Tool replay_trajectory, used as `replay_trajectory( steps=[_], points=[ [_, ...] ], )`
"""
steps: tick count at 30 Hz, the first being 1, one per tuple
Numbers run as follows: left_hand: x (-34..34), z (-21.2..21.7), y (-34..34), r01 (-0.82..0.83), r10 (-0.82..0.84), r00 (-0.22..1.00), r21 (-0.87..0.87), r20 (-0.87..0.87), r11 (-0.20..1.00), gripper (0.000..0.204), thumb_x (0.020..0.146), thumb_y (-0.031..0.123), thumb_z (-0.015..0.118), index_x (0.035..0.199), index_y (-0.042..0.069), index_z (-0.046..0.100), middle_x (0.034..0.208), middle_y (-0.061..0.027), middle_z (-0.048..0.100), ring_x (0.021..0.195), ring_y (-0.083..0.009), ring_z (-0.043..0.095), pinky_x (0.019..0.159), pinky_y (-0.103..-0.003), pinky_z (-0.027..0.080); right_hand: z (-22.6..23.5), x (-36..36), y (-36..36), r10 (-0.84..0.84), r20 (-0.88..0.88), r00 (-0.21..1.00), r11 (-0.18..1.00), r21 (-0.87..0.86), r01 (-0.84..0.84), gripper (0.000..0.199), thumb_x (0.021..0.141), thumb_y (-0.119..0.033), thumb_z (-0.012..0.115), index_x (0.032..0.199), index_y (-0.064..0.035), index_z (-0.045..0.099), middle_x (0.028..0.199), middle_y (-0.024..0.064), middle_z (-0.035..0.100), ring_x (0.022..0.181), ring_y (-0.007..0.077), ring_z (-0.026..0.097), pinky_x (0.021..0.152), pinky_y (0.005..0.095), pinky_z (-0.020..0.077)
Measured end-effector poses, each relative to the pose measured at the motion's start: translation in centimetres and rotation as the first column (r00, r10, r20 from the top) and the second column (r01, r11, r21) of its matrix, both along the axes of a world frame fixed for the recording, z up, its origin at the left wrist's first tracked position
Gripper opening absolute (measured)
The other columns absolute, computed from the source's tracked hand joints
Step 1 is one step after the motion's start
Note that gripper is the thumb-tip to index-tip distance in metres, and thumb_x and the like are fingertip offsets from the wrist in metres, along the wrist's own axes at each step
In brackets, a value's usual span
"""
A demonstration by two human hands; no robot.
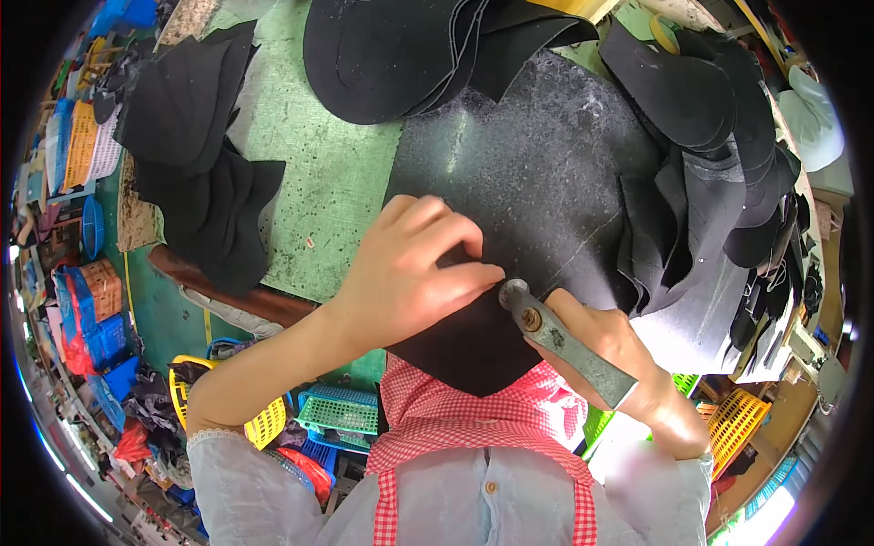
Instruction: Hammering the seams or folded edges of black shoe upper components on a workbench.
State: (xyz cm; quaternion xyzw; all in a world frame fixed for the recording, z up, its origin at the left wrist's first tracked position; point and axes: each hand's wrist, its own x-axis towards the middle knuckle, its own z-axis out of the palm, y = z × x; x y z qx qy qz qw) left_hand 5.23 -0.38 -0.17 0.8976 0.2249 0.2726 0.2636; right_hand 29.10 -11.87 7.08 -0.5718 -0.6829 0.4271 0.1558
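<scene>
A black sheet piece [469, 350], cut to a rounded point, lies at the table's near edge and hangs over it toward my apron. My left hand [410, 268] is closed on it, thumb and fingers bent together over its upper part; the fingertips are partly hidden. My right hand [605, 337] grips a hammer [574, 346], whose metal head shows while the handle is mostly hidden under the hand. The rounded end of the head is close to my left thumb, over the black piece. A dark, scuffed work board [546, 155] lies beneath.
Stacks of black cut pieces lie at the left [196, 136], the far middle [391, 55] and the right [678, 91] of the green tabletop [319, 191]. Below the table stand a green basket [337, 414] and a yellow basket [736, 428]. Shelves with crates fill the left side.
</scene>
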Motion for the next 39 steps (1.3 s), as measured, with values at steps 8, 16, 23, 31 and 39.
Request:
replay_trajectory(
  steps=[8,16,23,31,39],
  points=[
    [-0.2,-0.4,-0.3,0.045,-0.046,0.999,0.257,-0.005,0.965,0.031,0.069,0.016,0.084,0.099,0.021,0.083,0.093,0.0023,0.062,0.087,-0.0198,0.060,0.076,-0.037,0.047,0.7,0.5,1.4,-0.048,-0.019,0.999,0.995,0.084,0.050,0.015,0.097,-0.002,0.073,0.103,0.0018,0.059,0.076,0.0169,0.059,0.064,0.0404,0.067,0.056,0.0407,0.0487],
    [-1.3,0.5,0.3,-0.012,0.012,0.998,0.001,-0.064,1.000,0.025,0.070,0.018,0.090,0.093,0.022,0.081,0.089,0.0053,0.064,0.086,-0.0195,0.060,0.078,-0.038,0.044,0.7,-0.7,1.9,0.011,0.102,0.995,0.997,0.071,-0.018,0.017,0.097,-0.001,0.072,0.106,0.0007,0.057,0.075,0.0187,0.060,0.068,0.0447,0.069,0.055,0.0425,0.0501],
    [-2.8,1.0,0.4,0.029,-0.030,0.992,-0.009,-0.121,1.000,0.029,0.070,0.017,0.089,0.097,0.021,0.080,0.095,0.0033,0.064,0.097,-0.0229,0.061,0.084,-0.041,0.049,1.3,-1.8,2.4,0.079,0.058,0.995,0.997,0.017,-0.080,0.023,0.095,-0.007,0.066,0.110,-0.0023,0.050,0.079,0.0228,0.066,0.077,0.0468,0.070,0.065,0.0538,0.0547],
    [-5.1,1.2,1.6,0.080,-0.082,0.987,-0.023,-0.140,0.997,0.029,0.070,0.014,0.090,0.097,0.020,0.080,0.096,0.0023,0.064,0.098,-0.0246,0.062,0.085,-0.043,0.051,1.3,-3.2,3.6,0.171,0.115,0.978,0.983,-0.092,-0.161,0.024,0.095,-0.008,0.065,0.112,-0.0024,0.049,0.082,0.0249,0.069,0.082,0.0470,0.071,0.070,0.0530,0.0557],
    [-7.1,1.3,2.6,0.087,-0.077,0.992,0.102,-0.096,0.991,0.036,0.067,0.017,0.090,0.101,0.024,0.082,0.102,0.0038,0.065,0.105,-0.0251,0.061,0.089,-0.043,0.049,0.7,-5.0,4.0,0.208,0.032,0.978,0.977,-0.060,-0.206,0.023,0.098,-0.010,0.063,0.113,0.0006,0.049,0.077,0.0237,0.069,0.076,0.0506,0.069,0.068,0.0576,0.0560]
  ],
)
